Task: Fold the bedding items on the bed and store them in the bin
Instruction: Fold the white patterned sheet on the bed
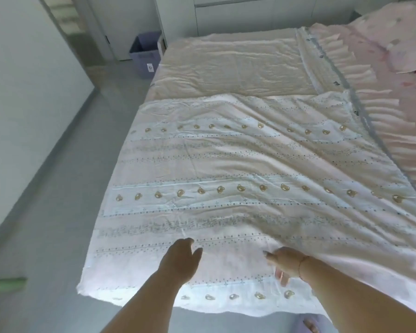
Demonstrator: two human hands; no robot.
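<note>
A pale pink sheet with rows of small bear prints (226,169) lies spread across the near half of the bed, wrinkled toward the right. My left hand (180,258) rests flat on its near part, fingers apart, holding nothing. My right hand (285,263) hovers just over the sheet a little to the right, fingers loosely spread and pointing down. A purple bin (145,54) stands on the floor beyond the bed's far left corner.
A beige sheet (233,63) covers the far half of the bed. Pink ruffled bedding (370,97) and a pink pillow (404,39) lie at the right. Grey floor (58,188) runs along the left; white cupboards stand behind. A slippered foot (308,324) shows below.
</note>
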